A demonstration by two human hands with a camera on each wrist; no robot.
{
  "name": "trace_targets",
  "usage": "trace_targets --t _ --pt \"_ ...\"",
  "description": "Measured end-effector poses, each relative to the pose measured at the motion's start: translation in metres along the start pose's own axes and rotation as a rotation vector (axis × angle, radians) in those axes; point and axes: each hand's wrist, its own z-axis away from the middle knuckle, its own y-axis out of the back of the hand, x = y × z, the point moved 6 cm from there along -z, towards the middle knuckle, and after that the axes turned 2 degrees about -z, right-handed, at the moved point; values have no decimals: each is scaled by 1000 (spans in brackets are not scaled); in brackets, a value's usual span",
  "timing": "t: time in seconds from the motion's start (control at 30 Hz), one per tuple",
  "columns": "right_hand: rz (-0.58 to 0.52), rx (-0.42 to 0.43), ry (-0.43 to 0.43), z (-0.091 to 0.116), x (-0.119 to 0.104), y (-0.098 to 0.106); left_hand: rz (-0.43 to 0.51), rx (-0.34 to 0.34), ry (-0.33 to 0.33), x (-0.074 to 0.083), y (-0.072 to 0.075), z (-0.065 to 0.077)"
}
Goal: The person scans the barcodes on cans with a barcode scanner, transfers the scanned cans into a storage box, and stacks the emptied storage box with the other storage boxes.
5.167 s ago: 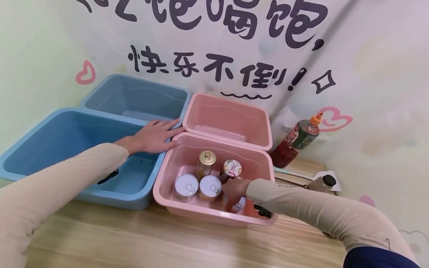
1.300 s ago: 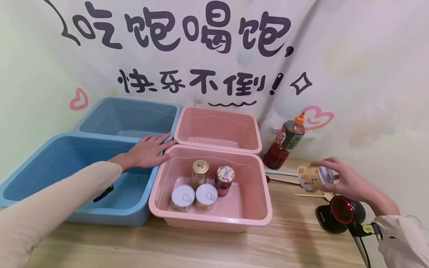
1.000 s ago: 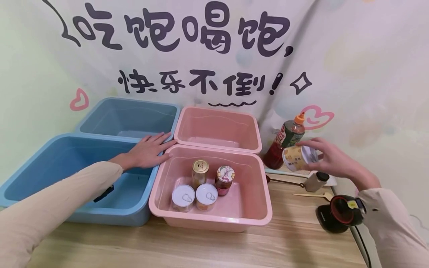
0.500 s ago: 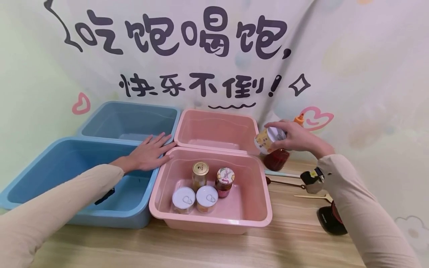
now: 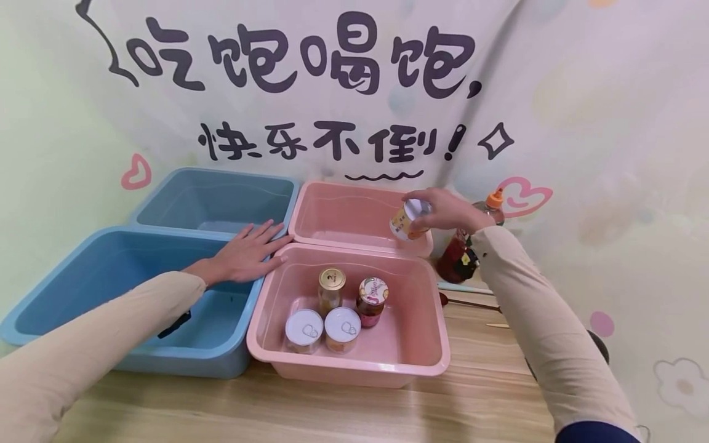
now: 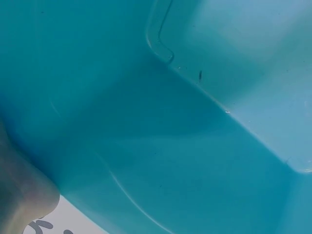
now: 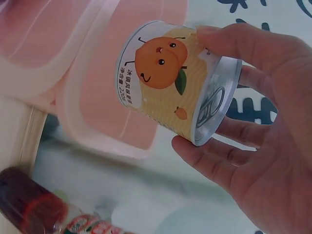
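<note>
My right hand (image 5: 443, 210) grips a tin can (image 7: 163, 78) of fruit, tilted, above the right side of the back pink bin (image 5: 343, 212). An orange fruit cartoon and a pull-tab lid show on the can in the right wrist view. Fingers spread, my left hand (image 5: 246, 253) rests on the rims where the blue and pink bins meet. Inside the front pink bin (image 5: 410, 307) stand two white-lidded cans (image 5: 304, 329), a gold-topped can (image 5: 331, 283) and a jar (image 5: 372, 300) with a patterned lid. Only a small part of the left hand shows in the left wrist view.
A large blue bin (image 5: 127, 357) stands front left, with a smaller blue bin (image 5: 221, 197) behind it. Right of the pink bins are a red sauce bottle (image 5: 451, 261) and long-handled utensils (image 5: 471, 301). My right sleeve partly hides a dark object (image 5: 598, 344).
My right hand took a can out of the front pink bin's right side, held it over the table at right, then moved left to the back pink bin. The left hand stayed on the rims.
</note>
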Motion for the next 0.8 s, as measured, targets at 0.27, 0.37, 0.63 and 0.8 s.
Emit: trace_targets --t 0.27,0.37,0.63,0.8 --pt "-33 -38 -22 -25 -8 -18 -5 -3 3 0 0 -2" --pt "-68 -45 -43 -33 -7 -26 -12 -2 1 0 1 -3" --pt "-141 -63 -72 -53 8 -51 -6 2 -2 0 2 -5" --pt "-195 -102 -109 -57 13 -66 -3 -7 8 -1 1 -2"
